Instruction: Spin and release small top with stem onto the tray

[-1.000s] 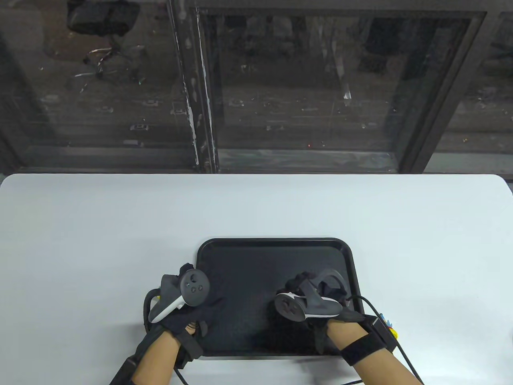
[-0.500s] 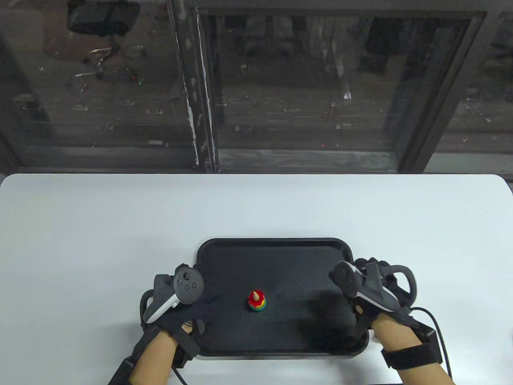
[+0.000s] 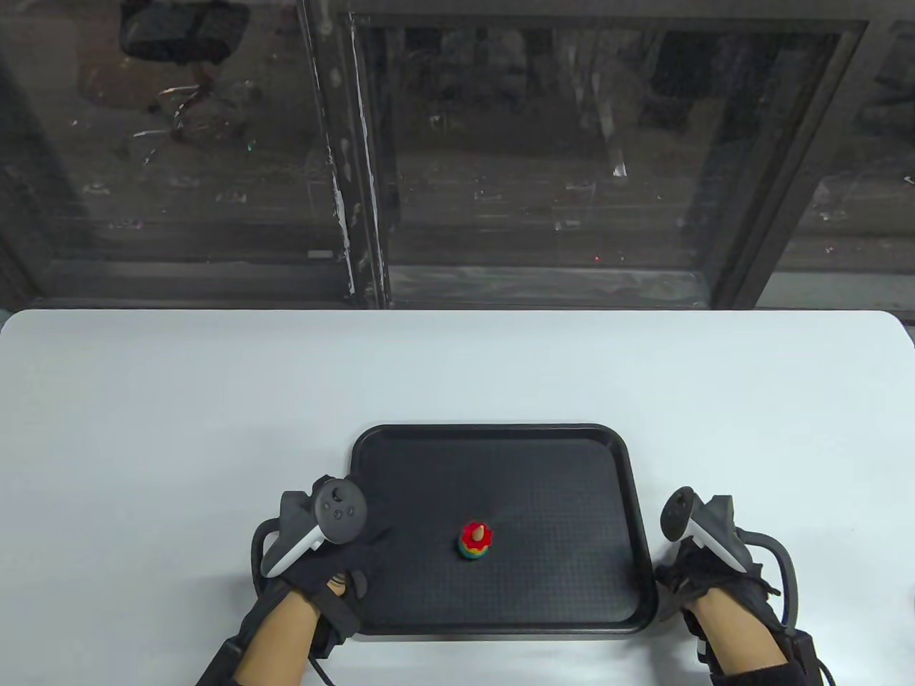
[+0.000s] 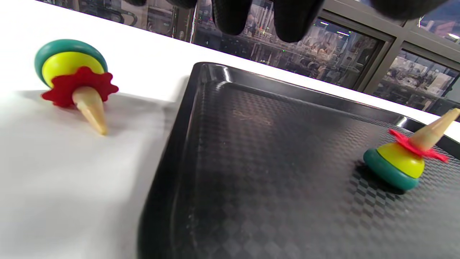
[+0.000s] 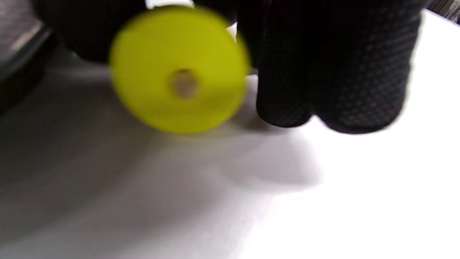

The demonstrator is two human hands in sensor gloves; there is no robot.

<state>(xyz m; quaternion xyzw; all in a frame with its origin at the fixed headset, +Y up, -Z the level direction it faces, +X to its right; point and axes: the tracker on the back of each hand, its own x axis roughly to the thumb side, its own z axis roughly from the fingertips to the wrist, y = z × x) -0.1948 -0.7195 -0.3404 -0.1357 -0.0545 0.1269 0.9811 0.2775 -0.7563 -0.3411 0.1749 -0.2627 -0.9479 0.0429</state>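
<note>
standing tilted on the black tray point(image 3: 500, 443), a small top point(image 3: 475, 540) with a red star collar, yellow and green body and a tan stem leaning up and away, off to the right of the left hand point(image 3: 336, 550) and well apart from both hands. sitting untouched, on the tray's patterned floor, clear of the rim. resting at the tray's near-left corner, the left hand lying partly over the rim, fingers point(image 4: 251, 14) hanging loosely from above in the left wrist view and holding nothing. lying on its side on the white table point(image 3: 179, 400) just outside the tray's left wall, a second top point(image 4: 73, 81), tan stem pointing toward the camera, below and left of those fingers. hanging over the table just beyond the tray's right rim, the right hand point(image 3: 704, 579). showing very close and blurred in the right wrist view, a yellow disc point(image 5: 179, 70) with a pale centre, right beside the gloved fingers point(image 5: 334, 64); whether gripping it or only near it, cannot tell.
</note>
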